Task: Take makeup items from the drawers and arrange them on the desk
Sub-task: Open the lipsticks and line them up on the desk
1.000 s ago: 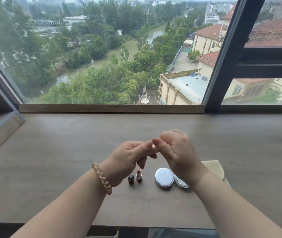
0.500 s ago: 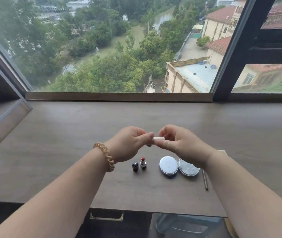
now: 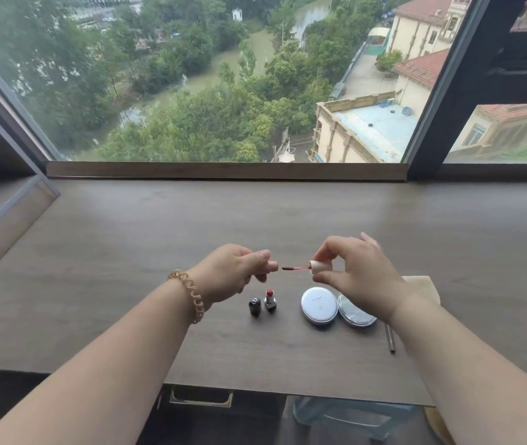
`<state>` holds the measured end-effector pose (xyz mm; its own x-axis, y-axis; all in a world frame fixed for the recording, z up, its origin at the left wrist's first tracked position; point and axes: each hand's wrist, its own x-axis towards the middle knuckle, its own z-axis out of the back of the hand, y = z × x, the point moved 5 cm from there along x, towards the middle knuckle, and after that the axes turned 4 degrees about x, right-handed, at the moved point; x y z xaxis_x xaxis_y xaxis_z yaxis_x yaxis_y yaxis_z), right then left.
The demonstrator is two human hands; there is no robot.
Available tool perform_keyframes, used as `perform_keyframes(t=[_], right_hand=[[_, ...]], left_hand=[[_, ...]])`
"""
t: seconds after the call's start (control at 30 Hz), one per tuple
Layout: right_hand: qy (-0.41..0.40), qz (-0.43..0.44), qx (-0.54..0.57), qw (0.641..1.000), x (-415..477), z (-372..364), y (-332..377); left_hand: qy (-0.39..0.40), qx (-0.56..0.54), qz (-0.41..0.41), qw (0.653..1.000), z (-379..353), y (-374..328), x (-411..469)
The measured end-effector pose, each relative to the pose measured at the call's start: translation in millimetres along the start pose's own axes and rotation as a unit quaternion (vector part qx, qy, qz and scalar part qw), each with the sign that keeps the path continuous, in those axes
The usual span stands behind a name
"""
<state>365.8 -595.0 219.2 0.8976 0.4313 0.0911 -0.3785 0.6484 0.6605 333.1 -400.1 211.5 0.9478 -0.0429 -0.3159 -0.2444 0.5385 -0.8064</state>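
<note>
A person's two hands are raised just above a grey-brown wood-grain desk (image 3: 127,252) that runs beneath a wide window (image 3: 223,75) looking out on trees and rooftops. The left hand (image 3: 233,271), with a coiled amber hair tie (image 3: 191,295) on its wrist, curls its fingers and thumb round a small pale lip-gloss tube (image 3: 273,265), of which only the open end shows. The right hand (image 3: 358,274) pinches the cream cap of a slim applicator wand (image 3: 296,268) between thumb and fingertips. The red-stained tip points at the tube's mouth, just apart from it.

On the desk below the hands, near the front edge, stand a squat black lipstick cap (image 3: 254,306) and, just beside it on the right, an uncapped red lipstick in a dark metallic case (image 3: 270,299). Further right lies a round white compact (image 3: 319,305); its lid bears faint printed lines too small to read. Touching it on the right is a round silvery compact (image 3: 355,313), partly hidden by the right wrist. The mark on the black cap cannot be made out either.

A thin brown pencil (image 3: 390,338) lies beside the right forearm, and a beige folded sheet (image 3: 422,284) shows behind that wrist. A brass drawer handle (image 3: 201,399) sits under the desk's front edge.
</note>
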Motion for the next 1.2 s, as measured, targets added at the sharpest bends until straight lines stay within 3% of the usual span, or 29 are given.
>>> perform_keyframes(t=[0.23, 0.4, 0.57, 0.8, 0.97, 1.2], right_hand=[[0.001, -0.137, 0.154, 0.979, -14.1, -22.3, -56.6], [0.009, -0.18, 0.224, 0.958, -23.1, -80.9, -70.5], [-0.058, -0.142, 0.058, 0.987, -20.0, -113.5, -73.4], [-0.052, -0.128, 0.002, 0.99, -13.7, -149.5, -75.5], [-0.072, -0.089, -0.061, 0.992, -9.6, -162.6, -70.0], [-0.065, -0.103, -0.102, 0.987, -7.0, -169.0, -73.8]], left_hand=[[-0.041, -0.188, 0.06, 0.979, 3.7, 49.4, -6.0], [-0.066, -0.195, 0.086, 0.975, -34.7, 90.0, -7.7], [-0.111, -0.223, 0.1, 0.963, -59.1, 119.0, -4.4], [-0.172, -0.105, 0.135, 0.97, -82.1, 142.9, 8.7], [-0.228, 0.07, 0.074, 0.968, -90.5, 134.3, 14.8], [-0.259, 0.144, 0.078, 0.952, -95.8, 141.2, 21.1]])
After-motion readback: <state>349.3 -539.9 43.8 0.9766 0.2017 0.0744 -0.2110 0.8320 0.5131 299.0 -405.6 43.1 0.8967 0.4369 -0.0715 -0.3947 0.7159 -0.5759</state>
